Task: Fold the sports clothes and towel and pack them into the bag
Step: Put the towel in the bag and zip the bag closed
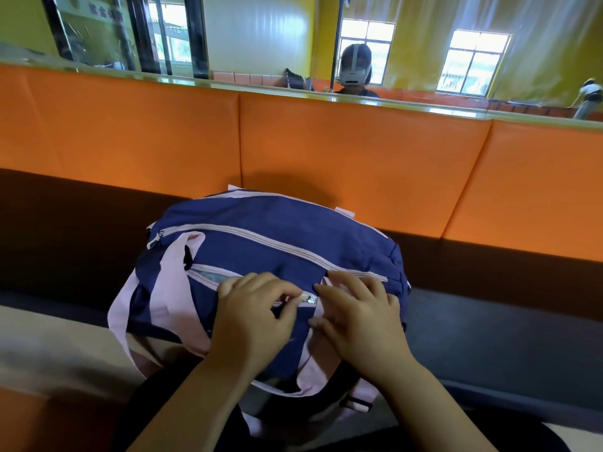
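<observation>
A navy blue sports bag (pixel 277 230) with pale pink straps and zips lies on a dark padded bench in front of me. Its long top zip is closed. A shorter front pocket zip is partly open on the left, showing a light lining. My left hand (pixel 254 308) pinches the metal zip pull (pixel 308 299) of that pocket. My right hand (pixel 359 314) rests on the bag just right of the pull, fingers spread and pressing the fabric. No clothes or towel are visible; whatever is inside the bag is hidden.
The dark bench seat (pixel 489 337) runs left to right, backed by orange wall pads (pixel 359 151). Above them a mirror (pixel 261 37) reflects the room, windows and a person wearing a headset. A pink strap (pixel 120 314) hangs off the bag's left side.
</observation>
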The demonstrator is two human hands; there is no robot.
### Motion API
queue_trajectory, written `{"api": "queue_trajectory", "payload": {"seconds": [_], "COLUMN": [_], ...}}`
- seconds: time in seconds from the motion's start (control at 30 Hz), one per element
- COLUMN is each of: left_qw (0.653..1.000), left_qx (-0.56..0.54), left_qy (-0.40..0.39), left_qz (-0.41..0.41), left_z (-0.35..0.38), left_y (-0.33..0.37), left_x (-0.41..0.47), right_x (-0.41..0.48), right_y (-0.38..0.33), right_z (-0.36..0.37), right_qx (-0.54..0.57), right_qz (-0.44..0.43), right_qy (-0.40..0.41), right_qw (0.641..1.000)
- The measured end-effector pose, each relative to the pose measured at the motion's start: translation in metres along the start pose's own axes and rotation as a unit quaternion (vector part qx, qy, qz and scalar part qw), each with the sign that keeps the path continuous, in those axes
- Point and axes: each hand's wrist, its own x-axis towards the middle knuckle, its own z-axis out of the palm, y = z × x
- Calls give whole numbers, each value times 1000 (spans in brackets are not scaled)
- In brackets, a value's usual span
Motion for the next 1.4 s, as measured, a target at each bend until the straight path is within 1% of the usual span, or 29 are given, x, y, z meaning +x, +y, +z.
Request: {"api": "queue_trajectory", "payload": {"seconds": [0.1, 0.17, 0.27, 0.4, 0.5, 0.63, 0.73, 0.83, 0.9, 0.97, 1.0, 1.1, 1.27, 1.4], "left_qw": [998, 997, 996, 986, 982, 979, 973, 977, 985, 986, 987, 985, 976, 978], "left_qx": [35, 31, 19, 34, 27, 31, 65, 91, 51, -3, -12, -10, -16, -11], "left_qy": [54, 71, 78, 106, 110, 106, 82, 23, -8, -32, -37, -46, -89, -98], "left_qz": [-16, -23, -48, -126, -152, -170, -205, -189, -165, -161, -158, -164, -198, -182], "left_z": [-9, -18, -33, -53, -65, -75, -72, -70, -72, -73, -71, -64, -44, -24], "left_y": [-3, -10, -22, -44, -64, -80, -86, -91, -96, -98, -99, -97, -94, -89], "left_x": [-4, -7, -10, -8, -6, 1, 5, -1, -8, -12, -12, -4, 17, 32], "right_x": [3, 3, 0, -1, -1, 0, 4, 4, 4, 4, 5, 6, 12, 26], "right_y": [-2, -3, -6, -7, -11, -17, -20, -18, -14, -11, -10, -6, 11, 32], "right_z": [4, 6, 7, 8, 9, 7, 8, 12, 15, 18, 19, 22, 26, 31], "right_qx": [-4, -5, -4, -14, -12, -20, -23, -29, -34, -43, -47, -46, -46, -12], "right_qz": [2, 4, 10, 13, 23, 18, 16, 19, 18, 19, 22, 32, 60, 89], "right_qy": [34, 46, 61, 71, 74, 118, 124, 99, 90, 85, 82, 73, 62, 38], "right_qw": [999, 999, 998, 997, 997, 993, 992, 994, 995, 995, 995, 996, 995, 995]}}
